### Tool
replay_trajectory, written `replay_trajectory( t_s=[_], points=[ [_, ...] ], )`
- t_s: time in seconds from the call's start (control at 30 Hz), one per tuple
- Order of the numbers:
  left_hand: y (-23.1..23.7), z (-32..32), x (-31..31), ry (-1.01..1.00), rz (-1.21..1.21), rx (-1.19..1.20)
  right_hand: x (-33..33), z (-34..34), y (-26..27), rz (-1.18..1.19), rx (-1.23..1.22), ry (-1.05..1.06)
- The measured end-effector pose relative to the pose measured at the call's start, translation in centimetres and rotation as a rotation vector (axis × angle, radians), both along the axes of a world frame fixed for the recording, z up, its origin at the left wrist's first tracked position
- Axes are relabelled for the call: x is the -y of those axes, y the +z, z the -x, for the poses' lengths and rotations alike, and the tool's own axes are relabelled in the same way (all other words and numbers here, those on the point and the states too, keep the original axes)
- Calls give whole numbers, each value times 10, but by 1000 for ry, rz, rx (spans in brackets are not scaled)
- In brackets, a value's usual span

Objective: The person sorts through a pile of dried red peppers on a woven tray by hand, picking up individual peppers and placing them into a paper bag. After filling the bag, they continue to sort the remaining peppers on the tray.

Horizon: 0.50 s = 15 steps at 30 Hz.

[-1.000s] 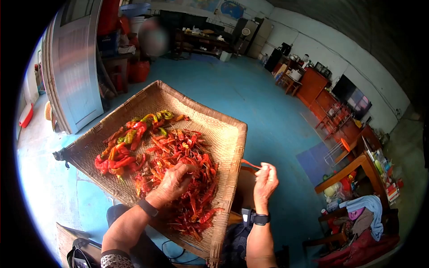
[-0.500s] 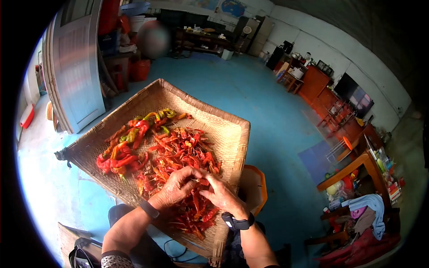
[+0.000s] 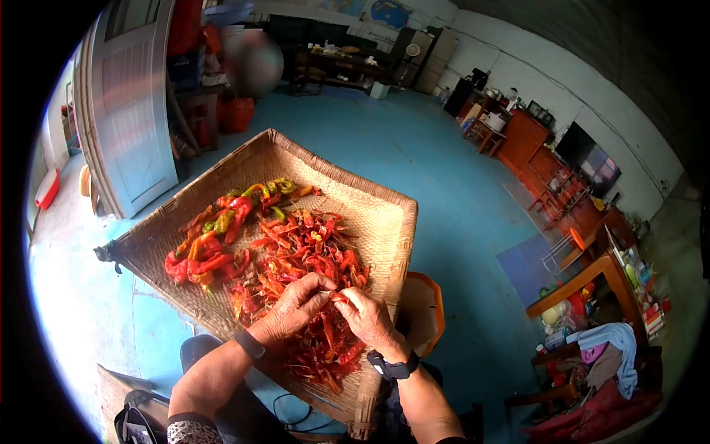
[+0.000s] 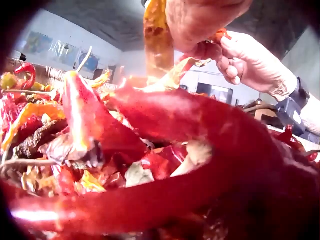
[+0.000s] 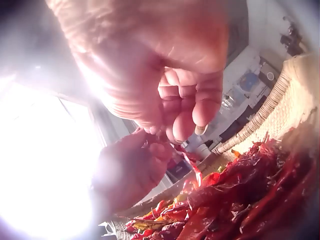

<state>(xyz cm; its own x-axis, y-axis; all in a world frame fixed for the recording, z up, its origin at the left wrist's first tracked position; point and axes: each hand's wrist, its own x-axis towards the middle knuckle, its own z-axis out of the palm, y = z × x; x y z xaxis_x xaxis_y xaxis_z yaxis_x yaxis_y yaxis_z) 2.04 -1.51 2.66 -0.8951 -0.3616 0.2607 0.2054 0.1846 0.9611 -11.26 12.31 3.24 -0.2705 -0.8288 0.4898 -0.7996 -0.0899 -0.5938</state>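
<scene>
In the head view my left hand [image 3: 297, 307] and right hand [image 3: 367, 320] meet fingertip to fingertip over a woven tray [image 3: 347, 181]. Between them is a small red chili pepper [image 3: 339, 298], pinched by both hands and mostly hidden by the fingers. The left wrist view shows an orange-red bit of it [image 4: 219, 35] at the right fingertips. Beneath the hands lies a heap of dried red chilies [image 3: 314, 248], with pale stems among them. Larger, glossier red and green peppers [image 3: 214, 240] lie in the tray's left part.
Past the tray's right edge stands an orange-rimmed bin [image 3: 436, 314]. A wooden chair piled with clothes [image 3: 606, 355] is at the lower right. The door [image 3: 133, 111] is at the left, and blue floor [image 3: 451, 200] stretches behind the tray.
My right hand has come in from beyond the tray's right edge, where it held a thin red chili, to meet my left hand. The left hand stays over the heap.
</scene>
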Motion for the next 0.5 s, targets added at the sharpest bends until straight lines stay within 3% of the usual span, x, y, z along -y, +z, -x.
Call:
replay_trajectory(
  t_s=[0.07,0.17,0.2,0.27,0.33,0.4,0.47,0.5],
  points=[
    [-4,3,1,9,-76,53,-6,1,5,17,7,-89],
    [-11,11,8,167,381,91,-17,24,2,165,185,-190],
    [-15,11,8,161,378,91,-21,31,5,266,231,-242],
    [-28,13,5,202,912,145,-39,66,2,321,212,-459],
    [-37,17,0,215,997,112,-57,81,16,330,83,-654],
    [-43,19,2,158,1129,189,-76,93,22,75,-138,-877],
    [-46,20,6,170,1131,147,-84,105,12,-407,-251,-1015],
    [-45,20,8,141,1110,197,-87,104,9,-405,-253,-1015]
  ],
)
